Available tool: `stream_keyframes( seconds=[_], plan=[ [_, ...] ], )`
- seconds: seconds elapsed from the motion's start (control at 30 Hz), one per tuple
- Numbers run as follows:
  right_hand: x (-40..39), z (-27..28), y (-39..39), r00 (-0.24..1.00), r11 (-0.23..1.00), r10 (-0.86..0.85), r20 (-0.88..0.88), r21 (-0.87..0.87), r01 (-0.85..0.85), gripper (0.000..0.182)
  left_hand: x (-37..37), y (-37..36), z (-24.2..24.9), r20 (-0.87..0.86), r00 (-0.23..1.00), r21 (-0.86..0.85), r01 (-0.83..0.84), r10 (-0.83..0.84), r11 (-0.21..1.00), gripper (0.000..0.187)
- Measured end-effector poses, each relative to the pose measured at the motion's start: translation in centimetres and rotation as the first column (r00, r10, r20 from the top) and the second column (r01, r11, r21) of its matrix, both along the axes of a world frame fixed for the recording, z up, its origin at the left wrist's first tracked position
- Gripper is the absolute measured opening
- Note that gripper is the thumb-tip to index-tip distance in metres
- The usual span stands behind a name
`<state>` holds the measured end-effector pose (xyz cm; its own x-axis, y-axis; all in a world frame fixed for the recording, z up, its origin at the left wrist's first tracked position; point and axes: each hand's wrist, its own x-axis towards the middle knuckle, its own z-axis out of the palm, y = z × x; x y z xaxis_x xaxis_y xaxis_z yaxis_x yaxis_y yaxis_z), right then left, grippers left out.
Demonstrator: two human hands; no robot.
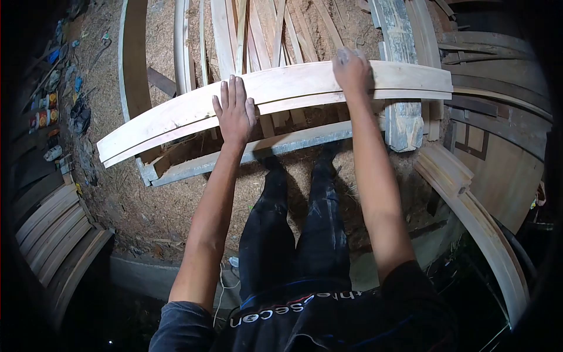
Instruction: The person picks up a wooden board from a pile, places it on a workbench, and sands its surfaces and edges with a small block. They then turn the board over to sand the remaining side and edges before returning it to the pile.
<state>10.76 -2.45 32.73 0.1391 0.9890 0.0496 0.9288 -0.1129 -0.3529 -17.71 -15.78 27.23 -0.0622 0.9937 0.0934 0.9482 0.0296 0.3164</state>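
Observation:
A long pale wooden plank (pixel 287 85) with a groove along its near side lies crosswise in front of me. Its outline looks bowed in this wide view. My left hand (pixel 233 114) rests flat on it left of the middle, fingers stretched toward the far edge. Farther right, my right hand (pixel 353 75) is closed on top of the plank, slightly blurred. Something greyish shows at its fingers, but I cannot make out what it is. Beneath the plank are a grey-edged wooden frame rail (pixel 258 151) and a worn, pale-stained beam (pixel 401 126) at the right.
Several thin wooden strips (pixel 258 35) lie beyond the plank on sawdust-covered ground (pixel 176 205). Stacked boards (pixel 56 226) are at the left, with more long timber (pixel 487 234) at the right. Litter (pixel 44 117) lies along the far left.

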Motion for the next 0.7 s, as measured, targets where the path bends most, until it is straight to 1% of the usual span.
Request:
stream_keyframes(
  seconds=[0.03,0.1,0.17,0.23,0.27,0.33,0.4,0.43,0.47,0.5,0.57,0.63,0.67,0.7],
  plan=[
    [-0.4,-0.4,-0.7,1.000,1.000,-0.009,0.001,-0.002,0.009,0.030,0.1,0.0,0.0,-0.012,1.000,0.001,-0.006,0.006,1.000,0.062],
    [-3.4,-1.5,-3.0,0.999,0.975,0.001,0.041,0.223,-0.010,0.038,0.2,0.1,0.1,0.005,1.000,0.004,0.002,-0.002,1.000,0.061],
    [-8.6,-2.1,-7.9,0.999,0.949,0.041,-0.003,0.312,-0.038,0.046,0.0,-0.1,0.1,0.019,1.000,0.006,-0.001,0.001,1.000,0.061],
    [-12.0,-3.3,-12.6,0.954,0.942,0.262,-0.143,0.255,-0.220,0.049,-0.2,0.0,-0.4,-0.015,1.000,0.009,0.006,-0.006,1.000,0.061],
    [-11.5,-3.9,-13.5,0.956,0.943,0.258,-0.143,0.254,-0.217,0.049,-0.1,0.1,-0.3,-0.004,1.000,0.013,0.005,-0.005,1.000,0.061],
    [-9.4,-4.8,-15.4,0.919,0.890,0.370,-0.139,0.336,-0.308,0.053,-0.1,0.0,0.0,0.010,1.000,0.008,0.007,-0.007,1.000,0.061],
    [-5.7,-4.6,-15.2,0.900,0.940,0.251,-0.357,0.312,-0.138,0.057,0.0,0.0,0.0,0.012,1.000,-0.001,0.004,-0.004,1.000,0.061],
    [-2.9,-4.5,-14.8,0.960,0.927,0.221,-0.170,0.343,-0.153,0.057,0.0,0.1,-0.1,0.009,1.000,-0.005,0.004,-0.004,1.000,0.061],
    [-1.4,-4.2,-14.3,0.950,0.926,0.177,-0.256,0.370,-0.073,0.056,0.1,0.2,-0.1,0.006,1.000,0.002,0.001,-0.001,1.000,0.061],
    [-0.4,-4.0,-14.0,0.951,0.913,0.159,-0.264,0.405,-0.041,0.063,0.1,0.0,-0.1,0.005,1.000,0.007,-0.001,0.001,1.000,0.061],
    [-0.7,-4.2,-14.6,0.970,0.927,0.073,-0.233,0.374,0.020,0.064,0.1,0.1,0.0,0.008,1.000,0.003,0.003,-0.003,1.000,0.061],
    [-3.5,-4.2,-15.1,0.955,0.930,0.033,-0.294,0.360,0.079,0.064,0.2,0.0,0.0,0.012,1.000,-0.001,0.005,-0.005,1.000,0.061],
    [-5.7,-3.5,-15.6,0.931,0.952,0.059,-0.359,0.301,0.056,0.064,0.3,0.1,0.0,0.008,1.000,0.002,-0.005,0.005,1.000,0.061],
    [-8.3,-3.1,-16.0,0.955,0.972,0.071,-0.288,0.236,-0.001,0.061,0.3,0.0,0.0,0.004,1.000,0.003,-0.014,0.014,1.000,0.061]
  ],
)
